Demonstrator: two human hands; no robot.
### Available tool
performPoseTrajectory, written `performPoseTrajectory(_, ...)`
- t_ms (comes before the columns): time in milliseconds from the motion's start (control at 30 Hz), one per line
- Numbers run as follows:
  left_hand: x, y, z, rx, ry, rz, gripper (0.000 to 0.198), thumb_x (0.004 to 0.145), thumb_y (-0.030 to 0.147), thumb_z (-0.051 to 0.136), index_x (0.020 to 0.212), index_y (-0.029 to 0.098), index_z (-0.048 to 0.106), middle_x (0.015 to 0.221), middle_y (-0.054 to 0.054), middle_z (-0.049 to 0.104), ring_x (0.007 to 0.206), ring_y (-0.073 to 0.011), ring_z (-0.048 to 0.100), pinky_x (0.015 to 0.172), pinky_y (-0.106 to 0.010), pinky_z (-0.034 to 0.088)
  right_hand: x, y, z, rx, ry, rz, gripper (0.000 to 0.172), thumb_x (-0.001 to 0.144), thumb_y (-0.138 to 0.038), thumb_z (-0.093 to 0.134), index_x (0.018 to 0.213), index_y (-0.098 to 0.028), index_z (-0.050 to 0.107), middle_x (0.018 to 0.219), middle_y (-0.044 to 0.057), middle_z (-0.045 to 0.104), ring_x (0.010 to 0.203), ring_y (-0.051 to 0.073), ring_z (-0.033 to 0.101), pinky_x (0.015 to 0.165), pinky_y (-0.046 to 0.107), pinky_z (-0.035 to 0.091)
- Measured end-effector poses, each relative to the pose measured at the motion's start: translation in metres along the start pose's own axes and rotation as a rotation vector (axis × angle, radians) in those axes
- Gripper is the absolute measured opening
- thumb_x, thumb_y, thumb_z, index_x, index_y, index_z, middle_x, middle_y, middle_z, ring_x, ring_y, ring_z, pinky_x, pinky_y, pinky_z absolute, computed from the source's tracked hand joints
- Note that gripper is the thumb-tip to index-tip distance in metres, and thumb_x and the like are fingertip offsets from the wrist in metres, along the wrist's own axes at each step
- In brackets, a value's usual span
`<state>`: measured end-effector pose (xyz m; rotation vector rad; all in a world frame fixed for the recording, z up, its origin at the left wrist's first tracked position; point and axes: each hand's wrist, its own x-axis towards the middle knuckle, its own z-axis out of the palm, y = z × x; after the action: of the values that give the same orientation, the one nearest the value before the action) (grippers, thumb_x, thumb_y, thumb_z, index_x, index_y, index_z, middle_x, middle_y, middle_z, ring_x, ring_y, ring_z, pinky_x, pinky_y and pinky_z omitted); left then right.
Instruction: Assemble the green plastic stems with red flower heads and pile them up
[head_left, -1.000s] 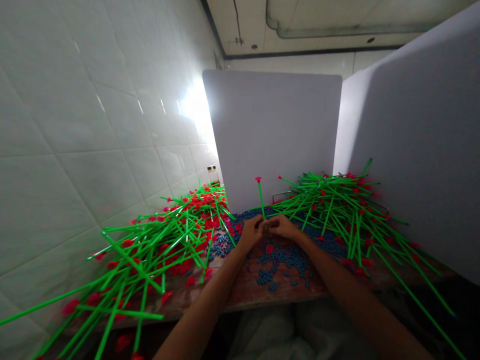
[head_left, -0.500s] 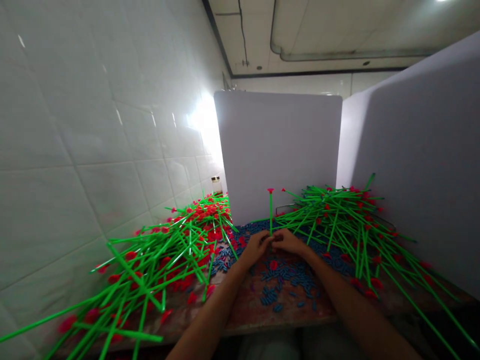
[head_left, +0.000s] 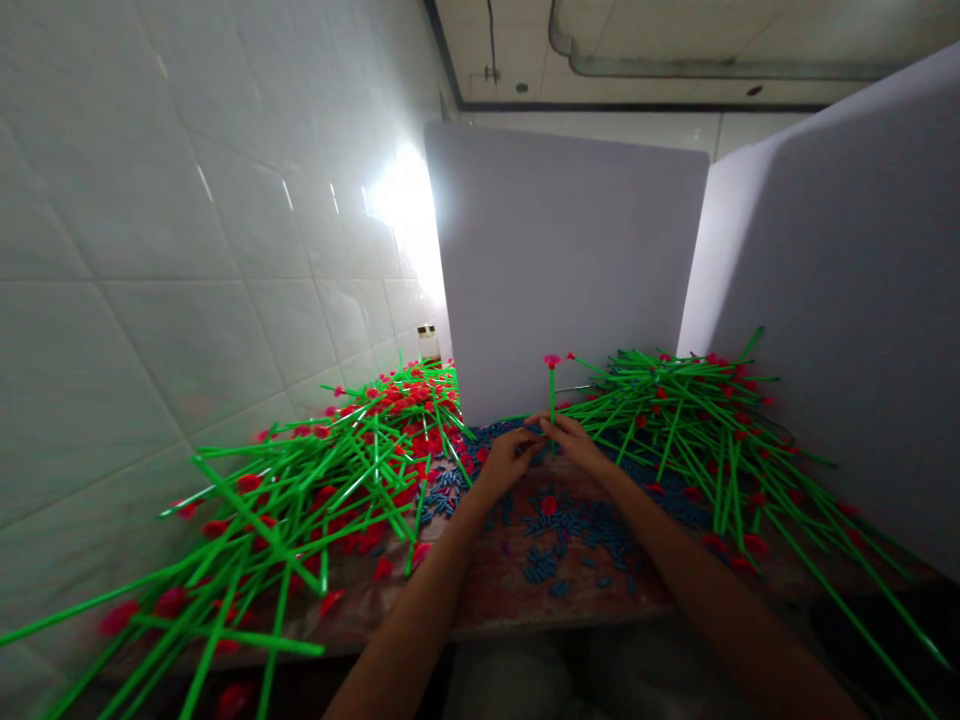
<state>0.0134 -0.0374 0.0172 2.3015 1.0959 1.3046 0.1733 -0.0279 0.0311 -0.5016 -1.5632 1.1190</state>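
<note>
Between fingers [head_left: 567, 427], upright red-topped green stick [head_left: 552, 392]

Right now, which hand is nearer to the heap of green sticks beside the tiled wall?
Left. The left hand is to the right of the heap, between it and the right hand, which is farther off, holding an upright green stick.

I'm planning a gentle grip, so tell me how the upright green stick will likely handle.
The stick is probably stiff, since it stands straight in the right hand. It is likely light, being so thin. Laid down, it might roll unevenly, given the flared red tip.
</note>
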Motion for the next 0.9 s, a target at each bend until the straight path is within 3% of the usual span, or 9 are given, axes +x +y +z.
performPoseTrajectory(67, 0.000, -0.006, -0.009, 0.044, 0.108, -0.033, 0.025, 0.085, 0.035, 0.050, 0.086, 0.016, 0.067, 0.080, -0.003, 0.066, 0.072, -0.0139, 0.056, 0.068, -0.024, 0.042, 0.003, -0.009, 0.001, 0.143, 0.085, 0.067, 0.027, 0.073, -0.045, 0.064, 0.080, -0.019, 0.062, 0.067, -0.001, 0.056, 0.063, 0.012, 0.051, 0.063, 0.024, 0.043)
performPoseTrajectory(133, 0.000, -0.012, -0.018, 0.094, 0.213, -0.074, 0.027, 0.086, 0.037, 0.049, 0.086, 0.017, 0.066, 0.080, -0.003, 0.065, 0.072, -0.0137, 0.056, 0.068, -0.024, 0.042, 0.009, -0.026, -0.003, 0.300, 0.114, 0.151, 0.031, 0.071, -0.044, 0.065, 0.062, -0.019, 0.049, 0.049, -0.005, 0.038, 0.044, 0.008, 0.033, 0.045, 0.022, 0.033)
performPoseTrajectory(233, 0.000, -0.019, -0.027, 0.118, 0.320, -0.151, 0.026, 0.085, 0.035, 0.049, 0.085, 0.017, 0.066, 0.078, -0.002, 0.065, 0.072, -0.0130, 0.056, 0.068, -0.023, 0.042, 0.021, -0.064, -0.014, 0.426, 0.121, 0.111, 0.052, 0.075, -0.043, 0.061, 0.051, -0.021, 0.021, 0.040, -0.009, 0.016, 0.037, 0.006, 0.014, 0.035, 0.021, 0.019)
performPoseTrajectory(333, 0.003, -0.019, -0.027, 0.056, 0.362, -0.229, 0.027, 0.084, 0.036, 0.049, 0.083, 0.016, 0.066, 0.075, -0.001, 0.065, 0.071, -0.0127, 0.056, 0.067, -0.022, 0.042, 0.030, -0.087, -0.023, 0.445, 0.164, -0.034, 0.055, 0.081, -0.046, 0.055, 0.053, -0.021, 0.015, 0.040, -0.009, 0.013, 0.035, 0.006, 0.013, 0.035, 0.021, 0.017)
performPoseTrajectory(400, 0.005, -0.017, -0.025, 0.023, 0.373, -0.253, 0.027, 0.083, 0.037, 0.050, 0.082, 0.015, 0.066, 0.072, -0.001, 0.064, 0.069, -0.0126, 0.056, 0.064, -0.022, 0.042, 0.027, -0.078, -0.023, 0.412, 0.176, -0.011, 0.054, 0.081, -0.047, 0.054, 0.053, -0.021, 0.016, 0.039, -0.009, 0.015, 0.035, 0.005, 0.014, 0.035, 0.021, 0.017)
performPoseTrajectory(467, 0.006, -0.015, -0.024, 0.014, 0.380, -0.270, 0.027, 0.082, 0.038, 0.050, 0.081, 0.015, 0.066, 0.070, 0.000, 0.064, 0.067, -0.0123, 0.056, 0.063, -0.021, 0.042, 0.015, -0.050, -0.017, 0.340, 0.154, 0.150, 0.053, 0.078, -0.047, 0.057, 0.052, -0.021, 0.019, 0.037, -0.009, 0.017, 0.034, 0.005, 0.015, 0.035, 0.020, 0.014)
performPoseTrajectory(633, 0.004, -0.016, -0.023, 0.032, 0.364, -0.287, 0.024, 0.081, 0.034, 0.052, 0.079, 0.015, 0.067, 0.070, 0.000, 0.065, 0.068, -0.0121, 0.056, 0.063, -0.021, 0.041, -0.012, 0.019, -0.019, 0.347, 0.126, 0.336, 0.050, 0.076, -0.043, 0.059, 0.052, -0.021, 0.021, 0.037, -0.010, 0.018, 0.033, 0.005, 0.015, 0.035, 0.021, 0.011)
performPoseTrajectory(800, 0.003, -0.021, -0.022, 0.059, 0.341, -0.286, 0.024, 0.081, 0.034, 0.052, 0.079, 0.015, 0.067, 0.071, -0.001, 0.065, 0.067, -0.0128, 0.056, 0.063, -0.022, 0.042, -0.010, 0.024, -0.044, 0.452, 0.085, 0.379, 0.051, 0.080, -0.044, 0.054, 0.055, -0.021, 0.016, 0.041, -0.009, 0.015, 0.037, 0.006, 0.013, 0.037, 0.022, 0.015)
performPoseTrajectory(900, 0.004, -0.023, -0.021, 0.088, 0.316, -0.276, 0.025, 0.082, 0.035, 0.051, 0.080, 0.015, 0.067, 0.072, -0.002, 0.065, 0.067, -0.0132, 0.056, 0.063, -0.023, 0.041, -0.010, 0.022, -0.048, 0.431, 0.066, 0.343, 0.053, 0.080, -0.046, 0.056, 0.055, -0.021, 0.016, 0.043, -0.009, 0.015, 0.038, 0.007, 0.013, 0.038, 0.022, 0.016)
